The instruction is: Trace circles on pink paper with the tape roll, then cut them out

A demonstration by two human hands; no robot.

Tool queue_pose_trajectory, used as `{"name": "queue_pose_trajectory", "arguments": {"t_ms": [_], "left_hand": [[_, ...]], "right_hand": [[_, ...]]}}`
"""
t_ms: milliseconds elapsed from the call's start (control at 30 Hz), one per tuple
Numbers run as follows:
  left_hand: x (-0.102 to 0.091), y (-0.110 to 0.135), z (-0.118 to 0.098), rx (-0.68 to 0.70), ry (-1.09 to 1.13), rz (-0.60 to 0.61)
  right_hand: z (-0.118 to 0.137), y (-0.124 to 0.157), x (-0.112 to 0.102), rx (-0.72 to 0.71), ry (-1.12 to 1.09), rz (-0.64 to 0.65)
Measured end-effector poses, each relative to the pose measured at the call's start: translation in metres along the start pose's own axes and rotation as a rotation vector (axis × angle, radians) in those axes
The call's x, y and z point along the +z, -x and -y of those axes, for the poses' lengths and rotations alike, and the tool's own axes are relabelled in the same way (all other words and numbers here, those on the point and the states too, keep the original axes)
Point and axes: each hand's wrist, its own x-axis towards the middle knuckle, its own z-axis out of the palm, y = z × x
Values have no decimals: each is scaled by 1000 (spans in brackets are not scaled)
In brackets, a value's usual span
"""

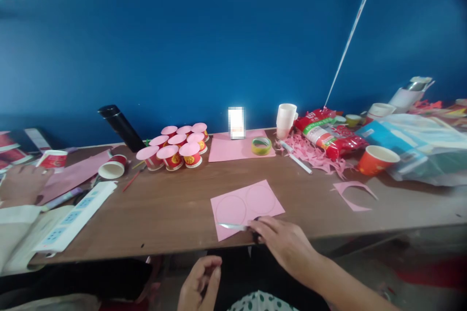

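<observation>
A pink paper sheet [245,206] with two circles drawn on it lies near the front edge of the wooden table [164,214]. My right hand [282,240] rests on the sheet's lower right corner, fingers closed around the dark handles of a pair of scissors [235,226] whose blades point left. My left hand [200,284] hangs below the table edge, loosely curled and holding nothing.
Several red paper cups with pink lids [177,148] stand at the back, beside a black flask [120,127]. A tape roll [261,145], white cups [285,119], pink shreds [314,154], an orange cup [377,159] and a power strip [75,216] are around. Another person's hand [20,184] rests at left.
</observation>
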Motion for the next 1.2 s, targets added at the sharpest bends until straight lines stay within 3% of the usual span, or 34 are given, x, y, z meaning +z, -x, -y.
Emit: {"name": "queue_pose_trajectory", "arguments": {"t_ms": [133, 433, 567, 733, 1000, 1200], "left_hand": [[10, -1, 3, -284, 229, 20], [23, -7, 1, -581, 613, -62], [26, -10, -2, -622, 637, -20], [19, -13, -2, -657, 654, 46], [23, -14, -9, -741, 707, 108], [26, -17, -13, -672, 549, 172]], "right_hand": [[11, -11, 6, -40, 74, 80], [2, 5, 6, -114, 60, 132], [2, -4, 3, -91, 43, 87], [4, -17, 0, -97, 105, 133], [-1, 10, 1, -118, 10, 173], [-7, 15, -4, -96, -240, 55]]}}
